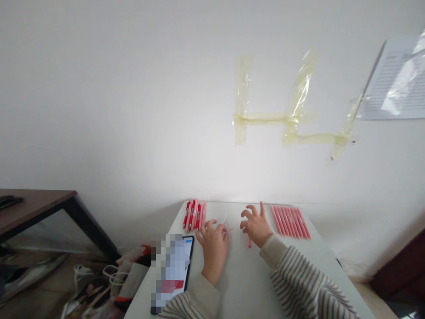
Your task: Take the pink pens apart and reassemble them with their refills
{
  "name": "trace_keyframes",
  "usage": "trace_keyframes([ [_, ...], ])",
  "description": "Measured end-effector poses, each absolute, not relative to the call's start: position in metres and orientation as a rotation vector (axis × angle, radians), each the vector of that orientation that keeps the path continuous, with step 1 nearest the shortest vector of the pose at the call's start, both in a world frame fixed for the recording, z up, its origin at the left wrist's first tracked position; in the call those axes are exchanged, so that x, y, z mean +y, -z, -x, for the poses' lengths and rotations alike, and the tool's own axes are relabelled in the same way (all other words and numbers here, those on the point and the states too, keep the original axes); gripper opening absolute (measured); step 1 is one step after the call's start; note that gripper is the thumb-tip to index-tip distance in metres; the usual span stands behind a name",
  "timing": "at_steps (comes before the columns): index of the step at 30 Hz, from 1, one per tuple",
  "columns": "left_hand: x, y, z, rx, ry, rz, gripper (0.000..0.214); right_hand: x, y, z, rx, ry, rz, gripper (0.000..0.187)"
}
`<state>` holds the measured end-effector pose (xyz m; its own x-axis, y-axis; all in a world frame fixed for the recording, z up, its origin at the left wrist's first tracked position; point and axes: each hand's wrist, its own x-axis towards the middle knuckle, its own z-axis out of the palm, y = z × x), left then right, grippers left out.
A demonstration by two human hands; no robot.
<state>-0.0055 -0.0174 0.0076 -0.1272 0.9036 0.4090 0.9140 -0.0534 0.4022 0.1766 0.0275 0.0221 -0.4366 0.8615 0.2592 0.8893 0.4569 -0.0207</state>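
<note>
Head view: the person's left hand (pixel 214 243) pinches a thin pink rod (pixel 229 230) above the white table (pixel 239 283), its long axis crosswise and its free end pointing toward the right hand (pixel 255 227). That hand is spread and holds nothing, directly over a short red piece (pixel 249 242). Pink barrels (pixel 290 221) lie just beside

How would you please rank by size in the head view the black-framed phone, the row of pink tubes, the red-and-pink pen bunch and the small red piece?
1. Black-framed phone, nearest the camera.
2. Row of pink tubes.
3. Red-and-pink pen bunch.
4. Small red piece, partly hidden.
</note>
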Motion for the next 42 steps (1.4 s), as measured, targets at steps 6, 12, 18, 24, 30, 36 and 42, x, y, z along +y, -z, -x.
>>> trace_keyframes([
  [6, -0.018, -0.006, 0.006, -2.127, 0.966, 2.060, 0.016, 0.029, -0.018, -0.174, -2.414, 0.165, 1.546, 0.012],
  [12, -0.016, -0.004, 0.007, -2.111, 0.980, 2.054, 0.015, 0.032, -0.016, -0.185, -2.329, 0.185, 1.525, 0.007],
  [18, -0.016, -0.003, 0.008, -2.117, 0.985, 2.061, 0.015, 0.034, -0.012, -0.197, -2.447, 0.107, 1.347, 0.006],
  [24, -0.017, -0.002, 0.006, -2.134, 1.009, 2.064, 0.015, 0.032, -0.016, -0.199, -2.447, 0.096, 1.334, 0.006],
  [30, -0.017, -0.001, 0.005, -2.119, 1.015, 2.066, 0.015, 0.031, -0.018, -0.200, -2.513, 0.123, 1.320, 0.004],
  [36, -0.017, -0.001, 0.005, -2.101, 0.993, 2.070, 0.015, 0.034, -0.013, -0.197, -2.544, 0.123, 1.321, 0.003],
  [42, -0.018, -0.002, 0.005, -2.101, 1.008, 2.081, 0.015, 0.034, -0.005, -0.192, -2.498, 0.158, 1.327, 0.003],
])
